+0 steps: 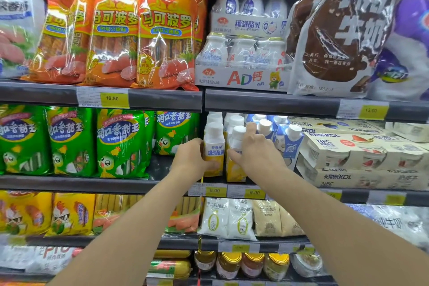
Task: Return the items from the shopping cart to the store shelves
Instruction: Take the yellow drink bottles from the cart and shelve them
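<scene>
Two yellow-and-white yogurt drink cartons with white caps stand at the front of the middle shelf (162, 183). My left hand (190, 155) grips the left carton (214, 146) from its left side, thumb across its yellow lower part. My right hand (255, 151) is wrapped over the right carton (235, 167), fingers reaching to the caps behind and thumb on its left face. More white-capped cartons stand behind, and blue-and-white ones (290, 144) are to the right.
Green sausage packs (120, 144) fill the shelf to the left. Cream yogurt multipacks (362, 153) are stacked to the right. Orange sausage packs (164, 32) and milk bottle packs (243, 53) sit on the shelf above. White pouches (227, 218) and jars (253, 264) lie below.
</scene>
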The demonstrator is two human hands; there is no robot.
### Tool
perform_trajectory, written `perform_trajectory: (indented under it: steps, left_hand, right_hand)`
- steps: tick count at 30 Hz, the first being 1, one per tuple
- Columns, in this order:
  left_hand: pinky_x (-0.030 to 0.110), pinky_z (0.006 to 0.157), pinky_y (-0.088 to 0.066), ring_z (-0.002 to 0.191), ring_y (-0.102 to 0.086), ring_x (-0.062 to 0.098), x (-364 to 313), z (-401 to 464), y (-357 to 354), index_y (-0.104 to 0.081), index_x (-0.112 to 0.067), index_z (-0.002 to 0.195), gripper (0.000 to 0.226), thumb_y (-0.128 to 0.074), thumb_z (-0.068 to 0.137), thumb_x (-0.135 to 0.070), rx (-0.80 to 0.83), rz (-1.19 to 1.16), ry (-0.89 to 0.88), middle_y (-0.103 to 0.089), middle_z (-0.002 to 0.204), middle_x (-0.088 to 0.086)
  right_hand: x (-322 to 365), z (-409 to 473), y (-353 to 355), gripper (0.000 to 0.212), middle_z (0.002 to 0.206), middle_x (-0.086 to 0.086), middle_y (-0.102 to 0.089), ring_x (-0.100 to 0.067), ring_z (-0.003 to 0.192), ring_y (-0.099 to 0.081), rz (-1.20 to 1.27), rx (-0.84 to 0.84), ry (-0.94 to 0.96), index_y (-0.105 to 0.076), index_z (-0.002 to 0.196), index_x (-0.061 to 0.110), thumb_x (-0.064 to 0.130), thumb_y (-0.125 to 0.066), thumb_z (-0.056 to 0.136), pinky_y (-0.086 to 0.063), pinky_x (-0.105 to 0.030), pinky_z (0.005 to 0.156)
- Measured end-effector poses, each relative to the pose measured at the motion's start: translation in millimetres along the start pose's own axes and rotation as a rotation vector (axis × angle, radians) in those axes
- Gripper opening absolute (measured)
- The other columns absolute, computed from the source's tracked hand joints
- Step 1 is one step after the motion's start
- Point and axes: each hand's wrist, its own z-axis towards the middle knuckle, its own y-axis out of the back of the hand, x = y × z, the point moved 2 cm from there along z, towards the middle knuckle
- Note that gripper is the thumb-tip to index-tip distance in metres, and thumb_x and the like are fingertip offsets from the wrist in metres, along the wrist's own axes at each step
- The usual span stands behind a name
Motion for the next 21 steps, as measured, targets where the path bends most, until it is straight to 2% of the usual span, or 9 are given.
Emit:
perform_trajectory:
  steps: [6,12,16,19,21]
  left_hand:
    - [0.042,0.089,-0.055,0.097,-0.066,0.019,-0.1,1.7,0.8,-0.067,-0.019,0.109,0.042,-0.086,0.073,-0.029,0.013,0.053,0.003,-0.073,0.099,-0.001]
    - [0.041,0.089,-0.055,0.100,-0.065,0.021,-0.4,1.4,1.9,-0.065,-0.018,0.112,0.044,-0.084,0.075,-0.028,0.041,0.074,0.018,-0.071,0.104,0.000]
    - [0.036,0.087,-0.056,0.099,-0.065,0.018,7.0,-3.7,1.5,-0.060,-0.018,0.122,0.061,-0.088,0.069,-0.033,0.115,0.063,0.053,-0.070,0.111,0.000]
    - [0.037,0.093,-0.054,0.111,-0.062,0.020,15.7,-11.8,6.3,-0.048,-0.014,0.139,0.081,-0.085,0.071,-0.041,0.132,0.076,0.055,-0.063,0.125,0.004]
    - [0.037,0.096,-0.052,0.116,-0.059,0.021,20.9,-18.4,11.4,-0.042,-0.014,0.144,0.084,-0.079,0.076,-0.047,0.130,0.101,0.033,-0.059,0.132,0.006]
  right_hand:
    - [-1.5,0.0,-0.3,0.057,0.101,-0.012,-0.067,-0.034,0.094,-0.068,-0.013,0.019,0.002,-0.032,0.134,0.009,0.039,-0.060,0.094,-0.052,-0.037,0.063]
    - [-2.3,-3.5,1.3,0.075,0.109,-0.014,-0.068,-0.035,0.102,-0.067,-0.040,0.046,-0.006,-0.021,0.148,0.009,0.048,-0.056,0.095,-0.054,-0.039,0.069]
    - [-1.9,-8.8,3.2,0.081,0.110,-0.015,-0.067,-0.034,0.102,-0.066,-0.012,0.080,-0.020,-0.013,0.152,0.010,0.051,-0.054,0.095,-0.049,-0.036,0.065]
    - [-3.3,-14.4,3.9,0.079,0.098,-0.013,-0.069,-0.034,0.094,-0.069,0.001,0.058,-0.030,-0.017,0.150,0.011,0.055,-0.052,0.094,-0.051,-0.036,0.063]
    - [-4.9,-20.0,5.1,0.077,0.092,-0.012,-0.069,-0.035,0.090,-0.069,-0.025,0.031,-0.021,-0.022,0.147,0.010,0.059,-0.050,0.093,-0.052,-0.037,0.063]
